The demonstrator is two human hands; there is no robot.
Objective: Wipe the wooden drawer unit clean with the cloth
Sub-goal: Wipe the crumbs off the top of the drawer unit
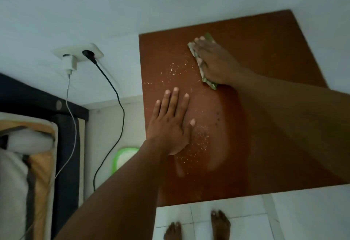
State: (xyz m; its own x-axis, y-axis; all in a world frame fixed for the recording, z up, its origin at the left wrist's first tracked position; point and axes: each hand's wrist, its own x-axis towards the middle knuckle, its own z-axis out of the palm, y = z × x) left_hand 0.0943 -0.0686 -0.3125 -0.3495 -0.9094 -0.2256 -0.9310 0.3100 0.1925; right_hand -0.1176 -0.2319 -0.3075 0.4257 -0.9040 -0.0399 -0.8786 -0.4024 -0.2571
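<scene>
Head view, reddish-brown drawer unit (246, 50), crumb-speckled top

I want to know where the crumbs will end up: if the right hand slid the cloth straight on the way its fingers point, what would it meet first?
The right hand points toward the wall. Ahead of the cloth lies bare wooden top, so it probably meets the back edge and wall first; the white crumbs lie off to its left.

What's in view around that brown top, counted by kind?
Hands: 2, left hand, right hand
Cloth: 1
Drawer unit: 1
Wall socket: 1
Plugs: 2, white charger, black plug
Feet: 2
Total: 9
</scene>
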